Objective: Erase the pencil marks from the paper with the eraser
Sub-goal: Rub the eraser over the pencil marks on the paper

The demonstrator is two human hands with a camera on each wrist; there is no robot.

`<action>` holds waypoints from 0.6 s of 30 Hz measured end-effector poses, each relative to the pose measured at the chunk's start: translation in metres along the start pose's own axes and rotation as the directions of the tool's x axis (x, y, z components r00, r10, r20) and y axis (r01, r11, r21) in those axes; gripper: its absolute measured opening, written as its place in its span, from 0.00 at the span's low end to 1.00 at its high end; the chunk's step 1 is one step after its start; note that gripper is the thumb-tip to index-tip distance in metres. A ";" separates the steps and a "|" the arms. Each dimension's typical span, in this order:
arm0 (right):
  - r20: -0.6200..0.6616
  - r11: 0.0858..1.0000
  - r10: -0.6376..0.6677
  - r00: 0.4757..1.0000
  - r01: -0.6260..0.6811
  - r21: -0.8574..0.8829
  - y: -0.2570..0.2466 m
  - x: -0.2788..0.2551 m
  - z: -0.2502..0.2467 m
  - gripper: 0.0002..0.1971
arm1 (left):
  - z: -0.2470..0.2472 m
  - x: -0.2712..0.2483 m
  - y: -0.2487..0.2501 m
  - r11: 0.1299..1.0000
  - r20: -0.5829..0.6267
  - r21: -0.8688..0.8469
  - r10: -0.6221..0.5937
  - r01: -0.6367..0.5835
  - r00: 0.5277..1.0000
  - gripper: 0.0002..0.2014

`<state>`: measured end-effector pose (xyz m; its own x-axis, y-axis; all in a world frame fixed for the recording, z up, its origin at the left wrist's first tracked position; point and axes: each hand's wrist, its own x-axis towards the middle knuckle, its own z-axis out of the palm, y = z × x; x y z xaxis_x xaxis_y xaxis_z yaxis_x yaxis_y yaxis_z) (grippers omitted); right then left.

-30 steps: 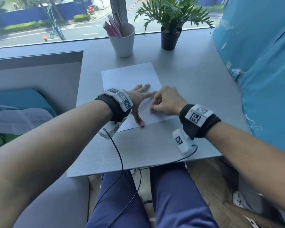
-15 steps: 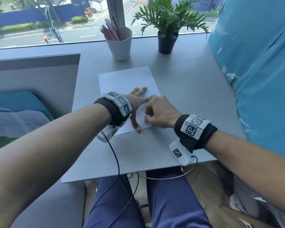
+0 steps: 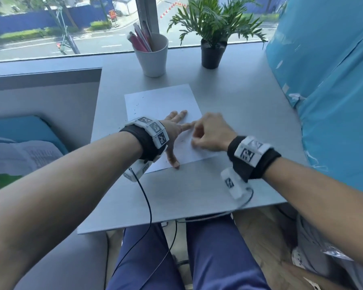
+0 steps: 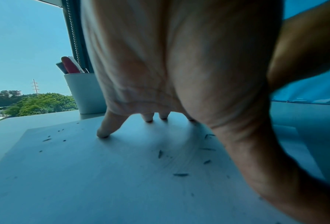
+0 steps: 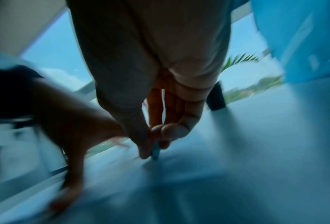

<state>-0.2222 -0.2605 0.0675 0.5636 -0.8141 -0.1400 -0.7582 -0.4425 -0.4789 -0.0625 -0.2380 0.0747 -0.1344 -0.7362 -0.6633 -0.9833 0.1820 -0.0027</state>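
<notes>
White paper point(image 3: 166, 101), dark crumbs scattered

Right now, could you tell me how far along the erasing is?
Midway, probably. Eraser crumbs litter the paper. The left hand presses the sheet flat while the right hand pinches the eraser against it. Faint pencil marks remain.

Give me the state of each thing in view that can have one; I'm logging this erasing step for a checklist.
Paper: flat on the desk, strewn with dark crumbs.
Left hand: fingers spread, pressing the paper down.
Right hand: pinching the eraser, blurred.
Eraser: tip down on the paper.
White cup: upright, holding pens.
Potted plant: upright.
</notes>
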 end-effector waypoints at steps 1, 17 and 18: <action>0.045 0.999 -0.049 0.998 0.049 -0.011 -0.004 -0.006 0.005 0.04 | 0.000 0.000 0.000 1.000 -0.003 0.004 0.003 -0.003 1.000 0.75; 0.016 0.999 -0.004 1.000 0.003 0.050 0.009 -0.001 -0.001 0.05 | -0.001 0.002 -0.002 1.000 -0.002 -0.007 0.012 -0.012 1.000 0.76; -0.025 0.997 0.050 0.998 -0.048 0.063 0.015 0.003 -0.006 0.05 | -0.001 0.001 -0.001 1.000 -0.002 -0.009 0.015 -0.015 1.000 0.76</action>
<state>-0.2338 -0.2712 0.0649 0.5167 -0.8442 -0.1423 -0.7624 -0.3781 -0.5252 -0.0613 -0.2396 0.0744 -0.1497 -0.7347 -0.6616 -0.9821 0.1876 0.0138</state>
